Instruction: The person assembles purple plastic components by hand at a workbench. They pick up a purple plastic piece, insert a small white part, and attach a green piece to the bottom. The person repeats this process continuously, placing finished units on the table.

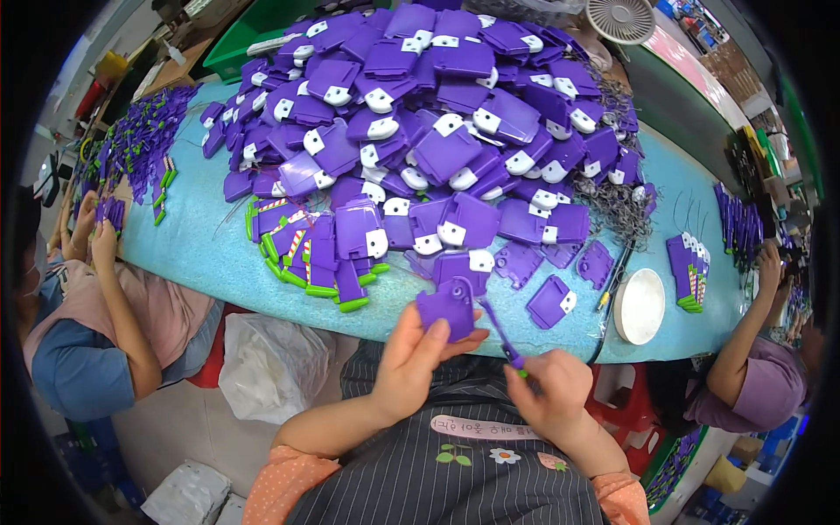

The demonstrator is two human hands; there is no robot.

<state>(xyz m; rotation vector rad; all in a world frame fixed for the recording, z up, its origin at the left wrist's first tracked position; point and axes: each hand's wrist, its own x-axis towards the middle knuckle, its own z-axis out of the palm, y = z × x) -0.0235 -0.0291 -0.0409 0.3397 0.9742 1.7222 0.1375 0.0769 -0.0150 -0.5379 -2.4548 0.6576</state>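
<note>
My left hand [411,359] is closed on a flat purple plastic panel [446,311] that has a small round opening near its top corner. Its thumb presses on the panel's face. To the right, my right hand [553,389] pinches a slim purple plastic strip [500,331] with a bit of green showing by the fingers. The strip tilts up toward the panel's right edge; whether the two touch, I cannot tell. Just beyond the panel lies a purple piece with a white corner [480,260]. A similar purple-and-white piece [551,302] rests further right.
A big heap of purple-and-white pieces [446,153] covers the table's far middle. Green-tipped purple strips [319,290] lie front left, more [687,271] at right. A white bowl [639,306] stands beside a dark tool [615,280]. Tangled wires [617,210] edge the heap. People work on both sides.
</note>
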